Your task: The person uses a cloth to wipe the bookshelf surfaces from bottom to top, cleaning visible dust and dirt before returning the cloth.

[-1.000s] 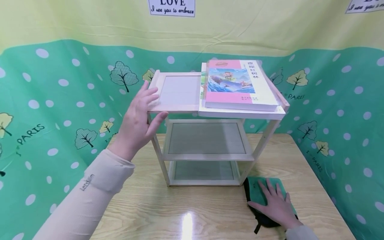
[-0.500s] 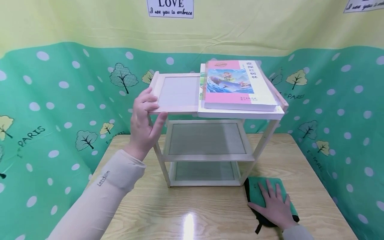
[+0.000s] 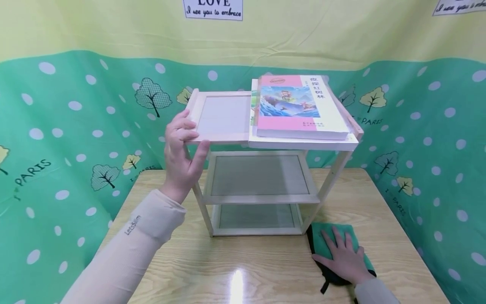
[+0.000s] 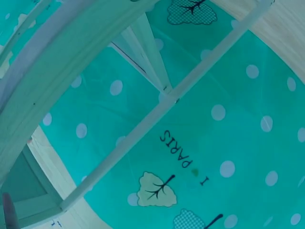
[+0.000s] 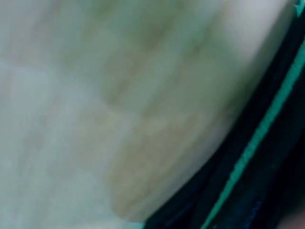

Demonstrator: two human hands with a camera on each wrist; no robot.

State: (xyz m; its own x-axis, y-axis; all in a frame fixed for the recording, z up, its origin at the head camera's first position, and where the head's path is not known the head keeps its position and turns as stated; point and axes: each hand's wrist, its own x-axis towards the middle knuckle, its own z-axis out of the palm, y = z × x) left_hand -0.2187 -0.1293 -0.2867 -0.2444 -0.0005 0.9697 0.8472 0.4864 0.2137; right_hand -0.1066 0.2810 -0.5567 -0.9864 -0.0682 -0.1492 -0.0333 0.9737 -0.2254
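Head view: the left hand (image 3: 181,154), at nine o'clock, grips the shelf's (image 3: 262,199) top board, thumb at its front edge. Books (image 3: 290,103) lie stacked there at one o'clock. At five o'clock the pouch (image 3: 320,246) sits on the surface (image 3: 190,261), beneath the right hand (image 3: 343,258), its grip wide.

Left wrist view: a post (image 4: 143,126) slants from seven to one o'clock.

Right wrist view: the pouch's stripe (image 5: 259,131) runs at four o'clock.
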